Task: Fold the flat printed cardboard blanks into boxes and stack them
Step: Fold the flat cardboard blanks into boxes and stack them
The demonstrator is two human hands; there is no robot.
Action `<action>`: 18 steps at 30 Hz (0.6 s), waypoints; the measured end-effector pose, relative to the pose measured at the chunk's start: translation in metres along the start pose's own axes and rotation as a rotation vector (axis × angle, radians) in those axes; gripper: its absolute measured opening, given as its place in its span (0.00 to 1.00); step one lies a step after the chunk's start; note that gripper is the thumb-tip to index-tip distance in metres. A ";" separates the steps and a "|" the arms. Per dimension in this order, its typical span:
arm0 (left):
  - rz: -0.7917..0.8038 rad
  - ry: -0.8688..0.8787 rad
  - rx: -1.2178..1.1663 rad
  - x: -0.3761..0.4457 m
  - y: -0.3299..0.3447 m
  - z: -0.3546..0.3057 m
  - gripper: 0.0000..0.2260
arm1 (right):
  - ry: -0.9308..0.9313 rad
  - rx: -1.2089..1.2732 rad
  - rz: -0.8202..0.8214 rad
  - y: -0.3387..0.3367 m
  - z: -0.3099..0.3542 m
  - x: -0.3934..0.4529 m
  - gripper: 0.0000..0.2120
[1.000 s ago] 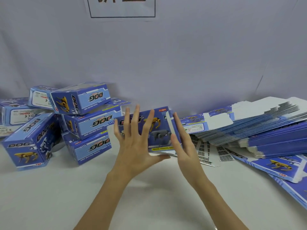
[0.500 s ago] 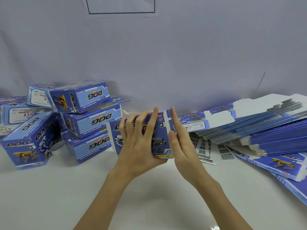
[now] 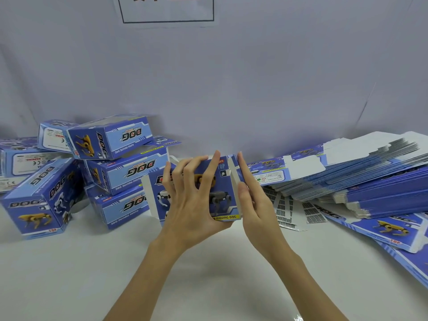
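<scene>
A half-formed blue box (image 3: 223,195) with robot-dog print is held upright just above the white table (image 3: 208,274), at centre. My left hand (image 3: 192,205) grips it, fingers bent over the front face and thumb under the bottom edge. My right hand (image 3: 257,205) lies flat, with straight fingers against the box's right end, where a white flap (image 3: 234,174) stands on edge. A white flap also sticks out at the box's left end (image 3: 148,195). Folded boxes (image 3: 125,172) are piled at the left. A fanned stack of flat blanks (image 3: 370,181) lies at the right.
Loose flat blanks (image 3: 389,230) lie at the right front, reaching the table's edge. Barcode sticker sheets (image 3: 284,209) sit under the fanned stack, just right of my right hand. A grey backdrop (image 3: 231,89) with a framed sign closes off the rear.
The box has shifted slightly left and closed up into shape. My left fingers went from spread flat to bent over the face. My right hand moved in against the right end.
</scene>
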State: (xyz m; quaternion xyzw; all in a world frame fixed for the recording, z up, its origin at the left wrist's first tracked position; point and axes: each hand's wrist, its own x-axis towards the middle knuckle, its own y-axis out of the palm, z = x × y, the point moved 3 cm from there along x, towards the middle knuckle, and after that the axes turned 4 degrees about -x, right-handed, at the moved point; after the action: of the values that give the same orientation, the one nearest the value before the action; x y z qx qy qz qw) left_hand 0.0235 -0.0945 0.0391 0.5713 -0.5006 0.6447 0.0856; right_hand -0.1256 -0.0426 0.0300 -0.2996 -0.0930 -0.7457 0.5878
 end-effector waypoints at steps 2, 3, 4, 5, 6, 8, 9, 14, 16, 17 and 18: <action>-0.002 -0.001 -0.004 0.000 0.000 0.000 0.55 | 0.000 0.016 -0.005 -0.002 0.000 0.000 0.25; -0.004 -0.001 -0.004 0.000 0.000 0.000 0.55 | 0.003 0.020 -0.006 -0.002 0.001 0.000 0.25; -0.007 0.001 -0.004 0.000 0.000 0.000 0.55 | 0.003 0.009 -0.011 -0.001 0.001 0.000 0.24; -0.008 0.003 -0.003 0.000 0.000 0.000 0.55 | 0.001 -0.014 -0.020 -0.001 0.001 0.000 0.24; -0.008 0.004 -0.005 -0.001 0.000 0.000 0.55 | 0.001 -0.035 -0.027 0.000 0.001 0.000 0.24; -0.004 0.000 -0.014 -0.001 0.001 -0.001 0.54 | 0.015 -0.036 -0.031 0.001 0.000 -0.001 0.24; 0.000 -0.001 -0.016 -0.001 0.001 -0.001 0.53 | 0.020 -0.032 -0.031 0.001 -0.001 -0.001 0.24; 0.011 0.037 0.037 -0.003 0.003 -0.001 0.48 | -0.007 -0.075 0.000 0.005 -0.001 -0.002 0.25; 0.027 0.032 0.041 -0.004 0.004 -0.002 0.48 | 0.018 -0.071 0.046 0.009 -0.002 -0.003 0.25; 0.036 0.030 0.037 -0.004 0.005 -0.003 0.48 | 0.025 -0.091 0.058 0.010 -0.003 -0.003 0.25; 0.043 0.034 0.034 -0.004 0.005 -0.005 0.47 | 0.025 -0.115 0.062 0.011 -0.004 -0.004 0.25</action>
State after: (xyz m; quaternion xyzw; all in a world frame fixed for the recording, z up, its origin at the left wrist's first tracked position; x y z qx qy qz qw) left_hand 0.0184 -0.0917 0.0341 0.5507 -0.5001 0.6646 0.0704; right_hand -0.1166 -0.0447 0.0226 -0.3263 -0.0332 -0.7350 0.5934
